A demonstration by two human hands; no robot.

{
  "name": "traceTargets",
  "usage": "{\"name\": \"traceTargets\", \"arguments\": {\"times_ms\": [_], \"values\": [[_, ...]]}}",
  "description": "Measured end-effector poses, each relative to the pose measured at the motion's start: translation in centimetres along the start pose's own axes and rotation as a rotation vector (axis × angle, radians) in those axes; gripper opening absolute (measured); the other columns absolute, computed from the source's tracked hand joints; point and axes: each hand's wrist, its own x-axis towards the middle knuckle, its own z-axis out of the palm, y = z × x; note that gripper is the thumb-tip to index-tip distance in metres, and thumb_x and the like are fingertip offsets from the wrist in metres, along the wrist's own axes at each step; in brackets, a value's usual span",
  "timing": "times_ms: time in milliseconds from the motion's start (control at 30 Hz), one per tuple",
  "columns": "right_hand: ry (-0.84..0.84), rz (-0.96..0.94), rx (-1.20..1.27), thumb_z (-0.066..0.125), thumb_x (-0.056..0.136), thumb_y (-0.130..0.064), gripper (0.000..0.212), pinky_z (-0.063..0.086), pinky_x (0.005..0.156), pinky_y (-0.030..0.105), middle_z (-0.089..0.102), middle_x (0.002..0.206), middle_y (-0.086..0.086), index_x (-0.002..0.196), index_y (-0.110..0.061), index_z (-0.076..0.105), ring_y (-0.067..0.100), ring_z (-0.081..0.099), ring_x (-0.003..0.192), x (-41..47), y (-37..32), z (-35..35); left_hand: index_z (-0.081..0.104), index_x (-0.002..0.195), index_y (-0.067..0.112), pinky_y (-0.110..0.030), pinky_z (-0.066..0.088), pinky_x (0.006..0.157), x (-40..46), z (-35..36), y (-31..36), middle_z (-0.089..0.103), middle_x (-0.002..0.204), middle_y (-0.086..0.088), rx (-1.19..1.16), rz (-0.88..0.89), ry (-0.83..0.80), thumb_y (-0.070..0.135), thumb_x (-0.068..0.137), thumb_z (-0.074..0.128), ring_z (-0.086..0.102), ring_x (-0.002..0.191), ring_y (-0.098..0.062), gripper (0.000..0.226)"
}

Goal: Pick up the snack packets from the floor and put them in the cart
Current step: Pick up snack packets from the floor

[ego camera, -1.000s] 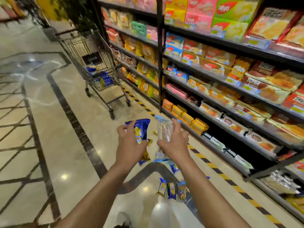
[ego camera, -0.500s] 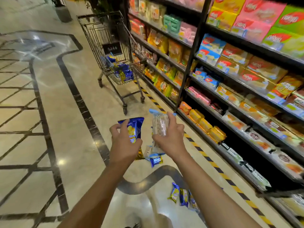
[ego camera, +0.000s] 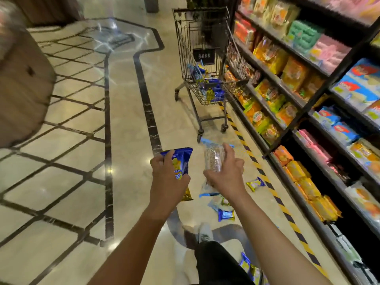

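At nine o'clock I see a blurred brown block (ego camera: 22, 83) on the glossy cream floor (ego camera: 67, 182), which is crossed by dark inlaid lines. My left hand (ego camera: 167, 179) grips a blue packet (ego camera: 182, 161); my right hand (ego camera: 226, 173) grips a clear packet (ego camera: 213, 159). At twelve stands the cart (ego camera: 207, 58), packets inside. Loose packets (ego camera: 226, 214) lie at five. Stocked shelves (ego camera: 308, 99) fill three o'clock.

Two hands are in view, the left hand (ego camera: 167, 181) and the right hand (ego camera: 225, 174), each gripping one snack packet: one blue packet (ego camera: 181, 162) and one clear packet (ego camera: 212, 159). One cart (ego camera: 207, 58) stands ahead. At least five loose packets (ego camera: 226, 214) lie on the floor.
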Motion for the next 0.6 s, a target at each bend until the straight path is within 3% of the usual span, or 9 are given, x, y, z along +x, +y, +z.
{"name": "traceTargets", "arguments": {"times_ms": [133, 333, 467, 600], "values": [[-0.078, -0.011, 0.010, 0.075, 0.075, -0.023, 0.097, 0.036, 0.091, 0.029, 0.024, 0.116, 0.001, 0.150, -0.039, 0.017, 0.030, 0.034, 0.123, 4.7, -1.1, 3.2, 0.031, 0.150, 0.031, -0.032, 0.049, 0.087, 3.8, -1.0, -1.9, 0.020, 0.136, 0.008, 0.028, -0.073, 0.072, 0.023, 0.083, 0.069, 0.050, 0.117, -0.020, 0.077], [-0.200, -0.041, 0.043, 0.071, 0.077, -0.020, 0.097, 0.037, 0.095, 0.029, 0.023, 0.114, 0.001, 0.152, -0.040, 0.013, 0.028, 0.032, 0.121, 13.3, -3.8, 6.4, 0.034, 0.150, 0.027, -0.028, 0.044, 0.080, 11.0, -1.6, -2.0, 0.025, 0.140, -0.001, 0.107, -0.136, 0.197, 0.022, 0.085, 0.070, 0.049, 0.113, -0.019, 0.075], [-0.255, -0.113, 0.050, 0.073, 0.076, -0.023, 0.098, 0.040, 0.087, 0.029, 0.024, 0.114, 0.001, 0.152, -0.040, 0.014, 0.024, 0.032, 0.117, 19.5, -5.9, 7.5, 0.035, 0.149, 0.027, -0.033, 0.051, 0.092, 15.9, -1.9, -0.8, 0.025, 0.143, 0.000, 0.109, -0.203, 0.271, 0.022, 0.087, 0.070, 0.048, 0.122, -0.023, 0.072], [-0.305, -0.161, 0.022, 0.075, 0.076, -0.025, 0.099, 0.038, 0.084, 0.028, 0.022, 0.113, 0.000, 0.152, -0.040, 0.014, 0.022, 0.032, 0.111, 24.5, -7.7, 8.5, 0.041, 0.146, 0.023, -0.033, 0.052, 0.095, 20.1, -2.1, 0.0, 0.027, 0.138, 0.000, 0.063, -0.223, 0.322, 0.013, 0.085, 0.070, 0.055, 0.115, -0.025, 0.068]]}}
